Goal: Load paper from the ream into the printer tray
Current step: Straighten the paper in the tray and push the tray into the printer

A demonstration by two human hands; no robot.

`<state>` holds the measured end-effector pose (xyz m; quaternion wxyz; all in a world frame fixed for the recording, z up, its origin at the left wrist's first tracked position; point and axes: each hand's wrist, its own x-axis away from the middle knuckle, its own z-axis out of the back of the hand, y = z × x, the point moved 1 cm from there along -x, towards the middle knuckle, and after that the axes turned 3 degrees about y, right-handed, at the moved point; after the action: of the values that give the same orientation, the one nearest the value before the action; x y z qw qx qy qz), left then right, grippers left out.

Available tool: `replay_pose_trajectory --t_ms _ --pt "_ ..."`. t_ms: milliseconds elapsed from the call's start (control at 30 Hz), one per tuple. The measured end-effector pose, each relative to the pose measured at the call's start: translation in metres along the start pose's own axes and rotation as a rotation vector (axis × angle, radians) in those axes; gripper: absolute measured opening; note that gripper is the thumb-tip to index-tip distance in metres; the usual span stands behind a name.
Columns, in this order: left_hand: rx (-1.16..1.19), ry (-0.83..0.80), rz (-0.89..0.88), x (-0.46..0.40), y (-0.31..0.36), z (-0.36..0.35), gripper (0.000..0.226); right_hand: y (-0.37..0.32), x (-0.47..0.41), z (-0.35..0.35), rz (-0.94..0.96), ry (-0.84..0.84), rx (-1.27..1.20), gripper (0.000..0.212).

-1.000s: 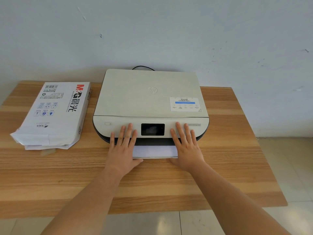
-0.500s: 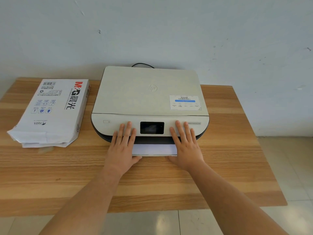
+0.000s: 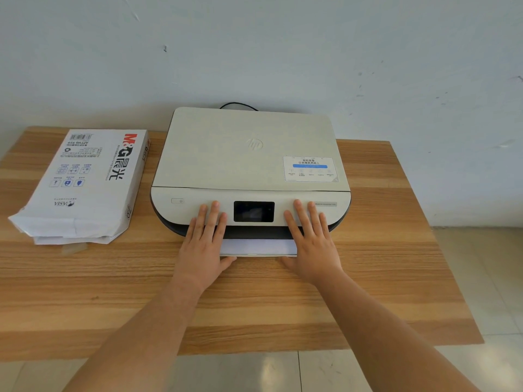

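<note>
A white printer (image 3: 249, 154) sits at the middle back of the wooden table (image 3: 382, 273). Its tray (image 3: 257, 247), filled with white paper, sticks out a little from the dark front slot. My left hand (image 3: 202, 247) lies flat over the tray's left end, fingertips on the printer's front panel, thumb against the tray's front edge. My right hand (image 3: 312, 244) mirrors it at the tray's right end. Both hands are spread and grip nothing. The opened ream (image 3: 85, 182), a white wrapper with red and black print, lies to the left.
A black cable (image 3: 237, 105) leaves the printer's back toward the pale wall. A dark screen (image 3: 254, 211) sits between my hands on the front panel. The table's right edge drops to a tiled floor (image 3: 486, 278).
The tray with paper has slid a little further into the printer under my hands. Both hands stay in the same pose, and the view has tilted slightly.
</note>
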<state>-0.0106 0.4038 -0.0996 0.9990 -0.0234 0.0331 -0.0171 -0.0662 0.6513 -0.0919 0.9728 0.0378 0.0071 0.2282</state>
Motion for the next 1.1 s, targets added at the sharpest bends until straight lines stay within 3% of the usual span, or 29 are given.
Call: replay_pose_trajectory --t_ms 1100 --pt "0.037 0.088 0.048 -0.006 0.007 -0.023 0.102 -0.007 -0.005 -0.022 -0.052 0.132 0.011 0.095"
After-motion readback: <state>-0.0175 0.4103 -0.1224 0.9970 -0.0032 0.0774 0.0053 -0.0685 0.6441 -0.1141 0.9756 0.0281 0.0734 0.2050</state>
